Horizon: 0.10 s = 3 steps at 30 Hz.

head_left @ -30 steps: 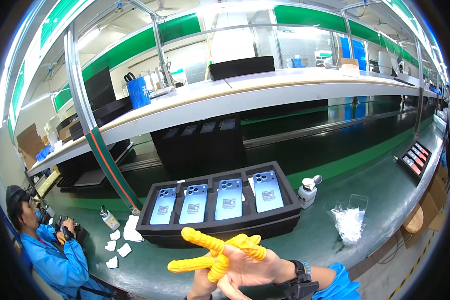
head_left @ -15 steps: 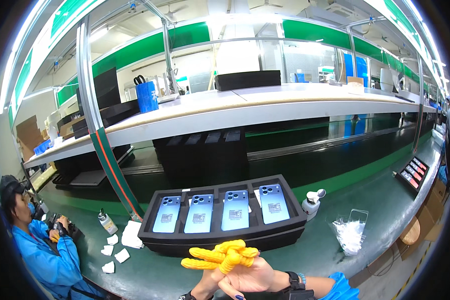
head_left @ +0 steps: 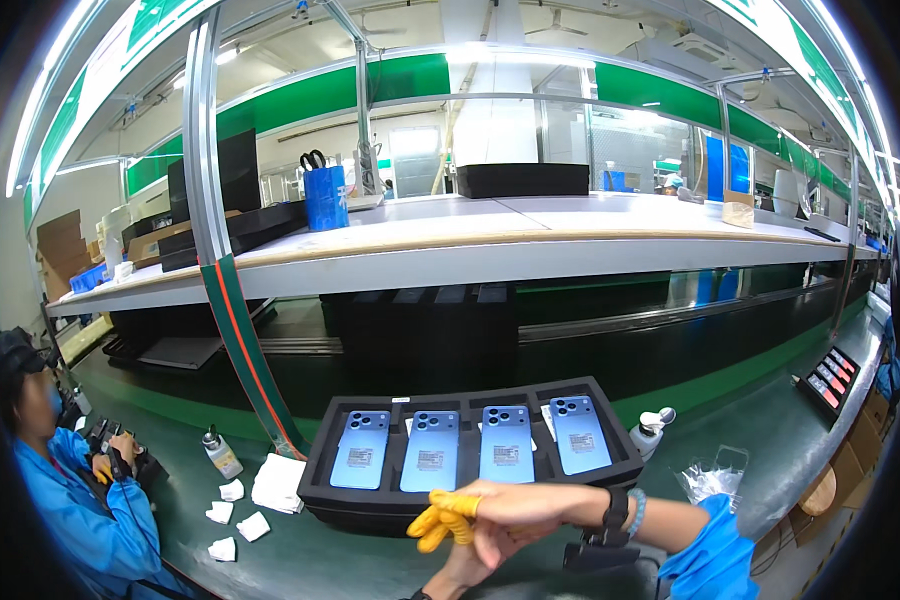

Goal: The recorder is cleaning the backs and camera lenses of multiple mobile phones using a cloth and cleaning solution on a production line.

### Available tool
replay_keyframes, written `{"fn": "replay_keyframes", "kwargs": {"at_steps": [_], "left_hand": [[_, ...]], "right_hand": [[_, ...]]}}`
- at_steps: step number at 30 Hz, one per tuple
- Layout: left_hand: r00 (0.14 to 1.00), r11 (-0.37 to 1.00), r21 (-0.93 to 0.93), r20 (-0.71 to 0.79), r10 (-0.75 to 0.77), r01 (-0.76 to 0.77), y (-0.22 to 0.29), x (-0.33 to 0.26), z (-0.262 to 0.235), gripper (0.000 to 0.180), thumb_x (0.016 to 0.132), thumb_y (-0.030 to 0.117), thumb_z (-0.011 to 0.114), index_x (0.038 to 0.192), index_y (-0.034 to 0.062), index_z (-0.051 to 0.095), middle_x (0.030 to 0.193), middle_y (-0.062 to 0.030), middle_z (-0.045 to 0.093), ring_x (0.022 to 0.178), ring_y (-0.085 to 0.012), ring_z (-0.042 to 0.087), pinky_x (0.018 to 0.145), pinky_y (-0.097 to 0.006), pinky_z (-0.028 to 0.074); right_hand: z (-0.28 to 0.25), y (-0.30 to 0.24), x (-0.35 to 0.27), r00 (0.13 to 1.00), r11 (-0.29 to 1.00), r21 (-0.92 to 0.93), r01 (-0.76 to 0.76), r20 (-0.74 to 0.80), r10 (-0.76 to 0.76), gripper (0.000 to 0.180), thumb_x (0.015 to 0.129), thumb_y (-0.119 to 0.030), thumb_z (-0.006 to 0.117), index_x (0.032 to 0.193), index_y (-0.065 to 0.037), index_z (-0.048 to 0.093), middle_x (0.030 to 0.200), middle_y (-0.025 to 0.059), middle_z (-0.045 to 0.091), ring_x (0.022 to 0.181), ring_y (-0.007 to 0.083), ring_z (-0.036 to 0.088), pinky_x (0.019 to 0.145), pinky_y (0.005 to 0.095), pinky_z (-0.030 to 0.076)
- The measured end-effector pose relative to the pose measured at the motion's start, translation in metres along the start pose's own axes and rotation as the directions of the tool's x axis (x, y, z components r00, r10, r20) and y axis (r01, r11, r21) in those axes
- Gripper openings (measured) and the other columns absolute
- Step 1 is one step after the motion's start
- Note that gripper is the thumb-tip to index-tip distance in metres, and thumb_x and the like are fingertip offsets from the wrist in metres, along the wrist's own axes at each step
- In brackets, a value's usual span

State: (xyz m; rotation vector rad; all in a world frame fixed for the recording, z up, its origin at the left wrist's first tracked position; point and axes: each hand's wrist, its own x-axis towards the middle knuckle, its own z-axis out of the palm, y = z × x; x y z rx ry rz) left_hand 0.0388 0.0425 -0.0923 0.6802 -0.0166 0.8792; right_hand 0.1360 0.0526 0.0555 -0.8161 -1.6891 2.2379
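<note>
My two hands meet just in front of a black foam tray (head_left: 315, 485). My right hand (head_left: 520, 507) reaches in from the right and lies across my left hand (head_left: 462, 568), its fingers wrapped round it. Yellow ribbed finger cots (head_left: 432, 528) cover several fingertips. My left hand's visible fingers are slightly bent and apart; the rest are hidden under my right hand. Within the tray lie several blue phones, backs up: one at the left (head_left: 360, 450), two in the middle (head_left: 430, 452) (head_left: 507, 445), and one at the right (head_left: 580, 436). Each bears a printed label.
White bottles stand left (head_left: 222, 455) and right (head_left: 648, 432) of the tray. White cloths (head_left: 278, 482) and a bag of clear plastic pieces (head_left: 712, 482) lie nearby. A co-worker in blue (head_left: 95, 530) sits at the left. A shelf (head_left: 530, 248) and its post (head_left: 232, 320) rise behind.
My right hand has swung up and over my left hand, its wrist now higher and nearer the tray. The view has shifted, so the tray appears lower and farther right.
</note>
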Motion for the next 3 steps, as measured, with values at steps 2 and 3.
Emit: {"fn": "replay_keyframes", "kwargs": {"at_steps": [2, 3], "left_hand": [[0.952, 0.981, 0.181, -0.304, -0.014, 0.072, 0.0, 0.004, 0.019, 0.114, 0.059, 0.09, 0.016, 0.14, 0.01, 0.025, 0.137, -0.0159, 0.039, 0.126, -0.0359, 0.036, 0.105, -0.054, 0.024], [0.951, 0.981, 0.18, -0.308, -0.009, 0.067, 0.003, 0.006, 0.017, 0.114, 0.059, 0.09, 0.016, 0.14, 0.01, 0.025, 0.137, -0.0159, 0.039, 0.126, -0.0359, 0.036, 0.105, -0.054, 0.024]], "right_hand": [[-0.026, -0.022, -0.001, 0.988, 0.955, -0.295, 0.036, -0.134, -0.078, 0.059, 0.095, -0.048, 0.032, 0.128, -0.001, 0.042, 0.081, 0.011, 0.065, 0.053, 0.0103, 0.063, 0.054, 0.0183, 0.052], [-0.043, -0.031, -0.001, 0.979, 0.953, -0.301, 0.013, -0.189, -0.073, 0.06, 0.094, -0.048, 0.032, 0.131, -0.001, 0.04, 0.094, 0.0128, 0.066, 0.052, 0.0112, 0.063, 0.054, 0.0183, 0.052]]}}
